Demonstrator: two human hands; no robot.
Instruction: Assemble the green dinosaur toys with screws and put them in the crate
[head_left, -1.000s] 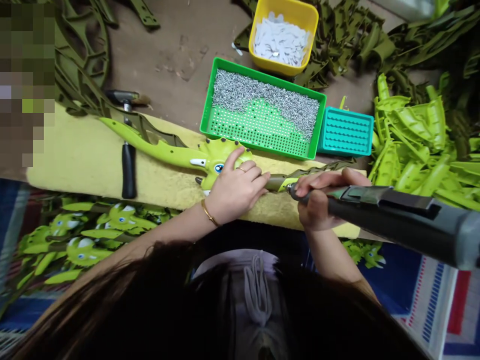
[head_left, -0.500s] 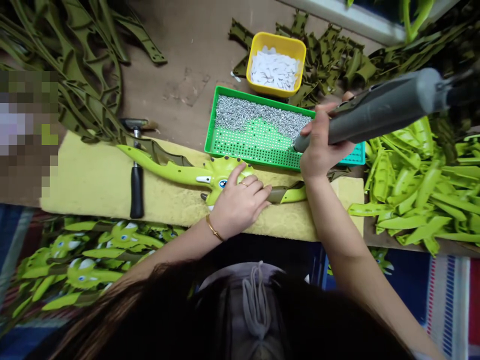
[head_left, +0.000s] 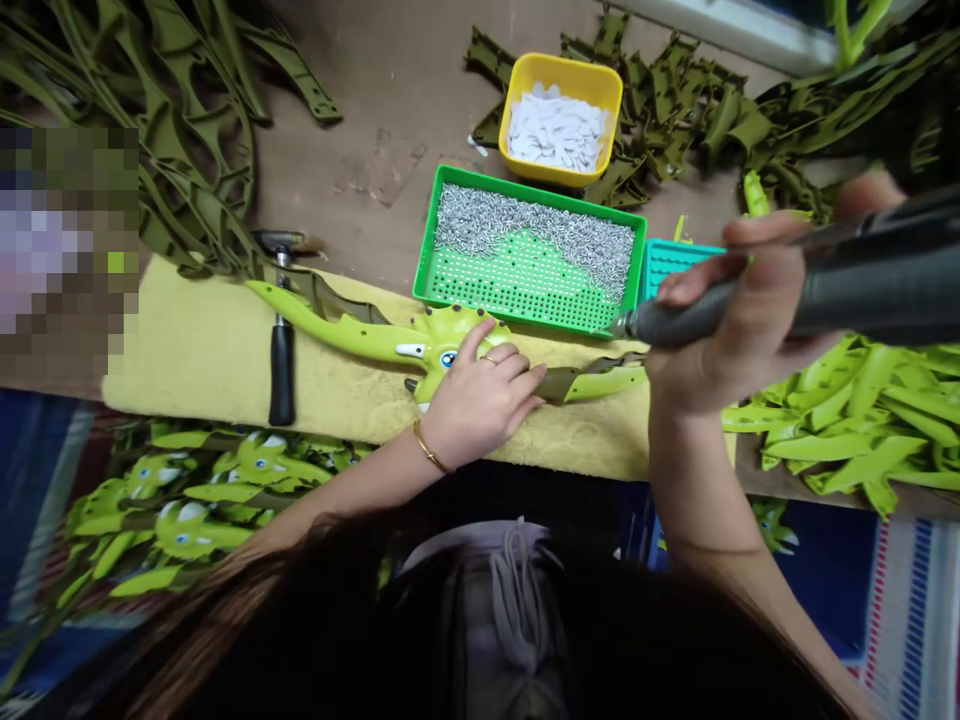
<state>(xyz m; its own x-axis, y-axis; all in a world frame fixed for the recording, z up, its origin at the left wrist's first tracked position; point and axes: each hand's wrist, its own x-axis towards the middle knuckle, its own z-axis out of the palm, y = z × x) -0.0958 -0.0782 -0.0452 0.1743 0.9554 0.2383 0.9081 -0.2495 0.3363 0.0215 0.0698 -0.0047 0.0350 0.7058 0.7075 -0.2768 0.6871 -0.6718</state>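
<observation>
A lime-green toy bow [head_left: 330, 332] with a horned dinosaur head at its middle lies across the yellow mat [head_left: 187, 350]. My left hand [head_left: 480, 405] grips it over the head, index finger stretched across the frill and the other fingers curled. An olive part shows along the bow's right limb. My right hand [head_left: 742, 310] is wrapped around a dark grey electric screwdriver [head_left: 870, 290]. Its tip points left, near the front right corner of the green perforated tray [head_left: 487, 283]. Small silver screws [head_left: 517, 220] fill the tray's back half; whether one sits on the tip, I cannot tell.
A hammer [head_left: 282, 350] lies at the left, partly under the bow. Behind the tray stands a yellow tub [head_left: 559, 174] of white pieces. Olive parts [head_left: 195, 110] pile up at the back, lime-green parts [head_left: 847, 430] at the right. More dinosaur-head toys [head_left: 187, 520] lie below the table's left edge.
My right hand and the screwdriver have moved right and nearer, away from over the tray, uncovering its right end. My left hand stays on the toy bow.
</observation>
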